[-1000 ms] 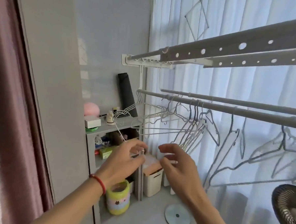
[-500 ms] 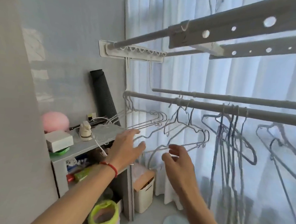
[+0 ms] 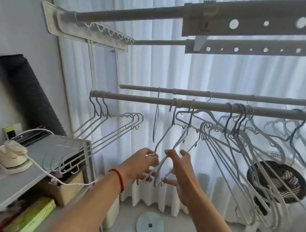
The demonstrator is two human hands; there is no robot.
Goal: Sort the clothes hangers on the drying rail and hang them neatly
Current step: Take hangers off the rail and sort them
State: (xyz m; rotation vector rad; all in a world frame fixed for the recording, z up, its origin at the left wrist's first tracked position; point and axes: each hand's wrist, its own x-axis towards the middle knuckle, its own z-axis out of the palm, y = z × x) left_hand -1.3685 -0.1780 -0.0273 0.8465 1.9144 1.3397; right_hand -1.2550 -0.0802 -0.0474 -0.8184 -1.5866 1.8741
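Note:
The grey drying rail (image 3: pixel 149 99) runs left to right, with a second rail (image 3: pixel 238 97) behind it. Three white wire hangers (image 3: pixel 116 130) hook on at its left end, and their lower ends lie on the shelf. Two tilted hangers (image 3: pixel 175 142) hang mid-rail. My left hand (image 3: pixel 142 166) grips their lower corner with curled fingers. My right hand (image 3: pixel 180 172) touches the same corner from the right, fingers spread and fairly straight. A dense bunch of hangers (image 3: pixel 236 138) hangs crookedly to the right. One lone hanger (image 3: pixel 156 116) hangs edge-on from the back rail.
A grey shelf unit (image 3: pixel 45 151) with a small white appliance (image 3: pixel 12 155) and its cable stands at the left, and a black roll (image 3: pixel 25 95) leans on the wall. Perforated upper bars (image 3: pixel 251 26) run overhead. A dark fan (image 3: pixel 278 179) stands right, a round disc (image 3: pixel 150 225) lies on the floor, and white curtains hang behind.
The view has moved closer to the rail. Both hands went forward and right from empty air to the two middle hangers; my left hand has taken hold of their lower corner.

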